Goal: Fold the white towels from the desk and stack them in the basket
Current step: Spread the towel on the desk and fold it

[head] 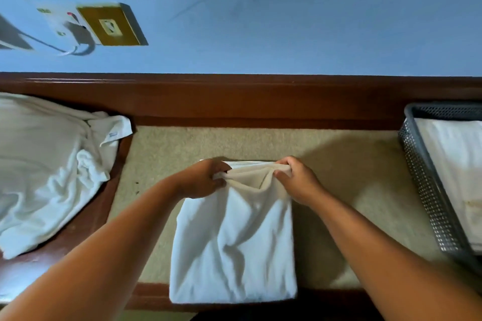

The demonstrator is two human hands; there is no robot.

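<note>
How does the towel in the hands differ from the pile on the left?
The held towel is folded into a rectangle; the left pile lies crumpled. The left hand and right hand grip the held towel's far edge; the left pile is untouched. Both are white.

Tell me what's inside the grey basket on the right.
The basket holds folded white towels. How many are stacked, and the basket's floor, cannot be seen: the top towel covers them, and the frame cuts off its right side.

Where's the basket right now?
Head view, far right: the grey mesh basket sits on the desk, right of the right hand, with folded white towels inside.
</note>
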